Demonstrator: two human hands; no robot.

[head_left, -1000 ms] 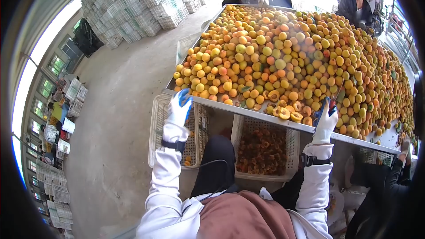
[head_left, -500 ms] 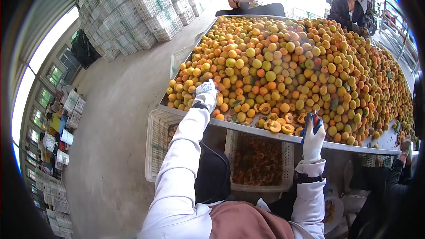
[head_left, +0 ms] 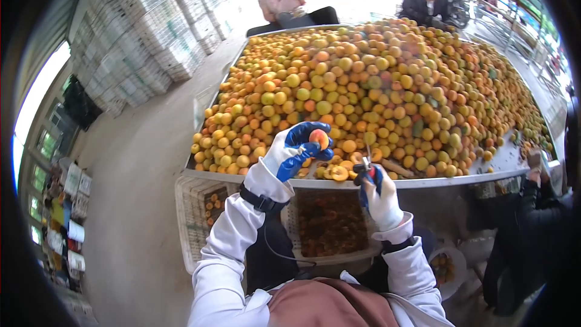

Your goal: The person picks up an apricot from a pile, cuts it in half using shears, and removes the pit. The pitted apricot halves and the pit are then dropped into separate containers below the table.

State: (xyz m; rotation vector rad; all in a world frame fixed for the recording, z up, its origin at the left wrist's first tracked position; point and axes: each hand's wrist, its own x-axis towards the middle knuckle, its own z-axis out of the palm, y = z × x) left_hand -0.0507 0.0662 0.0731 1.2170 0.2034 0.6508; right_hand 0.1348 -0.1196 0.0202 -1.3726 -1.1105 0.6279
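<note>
My left hand (head_left: 289,152), in a white glove with blue coated fingers, is raised over the near edge of the table and closed around an orange-red apricot (head_left: 319,138). To its right, my right hand (head_left: 382,201), gloved the same way, grips a small knife (head_left: 365,168) with its narrow blade pointing up and away from me. The two hands are apart. Cut apricot halves (head_left: 339,173) lie at the near rim between them. Behind spreads a large heap of whole apricots (head_left: 363,94) on the metal-rimmed table (head_left: 436,181).
Under the near edge stand a white plastic crate (head_left: 189,230) on the left and another crate (head_left: 369,248) holding dark orange pieces. A white tub (head_left: 452,287) is at lower right. Two people sit across the table; another person's arm (head_left: 532,188) reaches in from the right. Stacked crates (head_left: 145,30) rise at back left.
My left hand has come back from the heap toward my right hand, now with an apricot in its fingers. The right hand keeps the knife. The view has shifted.
</note>
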